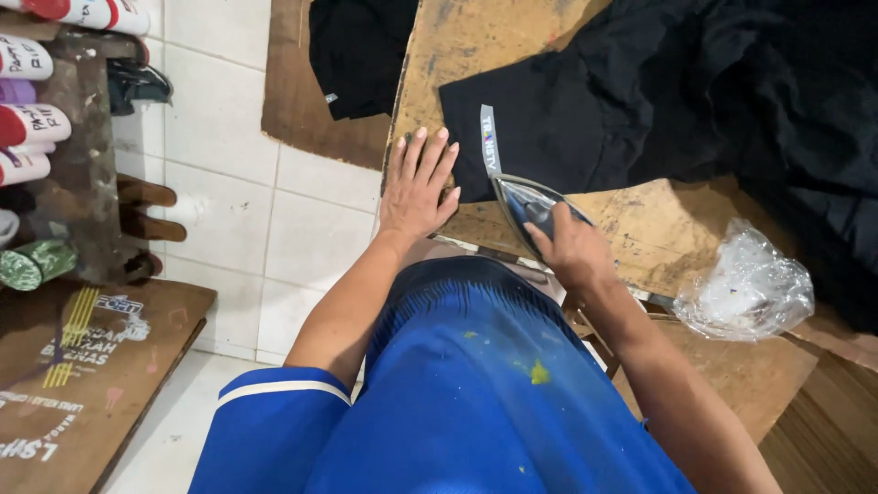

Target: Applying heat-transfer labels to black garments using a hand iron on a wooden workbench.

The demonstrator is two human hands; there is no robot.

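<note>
My left hand [419, 183] lies flat, fingers spread, on the wooden board [466, 37] at the lower left corner of a black garment [585, 119]. A narrow grey strip with light print [489, 139] sits on the garment's edge. My right hand [569, 245] grips the handle of a clothes iron [530, 203], whose pointed tip rests just below that strip at the garment's hem. I wear a blue shirt with yellow specks.
Crumpled clear plastic bag [745, 284] lies on the board at right. Another black cloth [357, 55] hangs past the board's left edge. A dark rack with several paint containers [32, 123] stands at left, above a printed wooden board [82, 366]. White tiled floor [238, 210].
</note>
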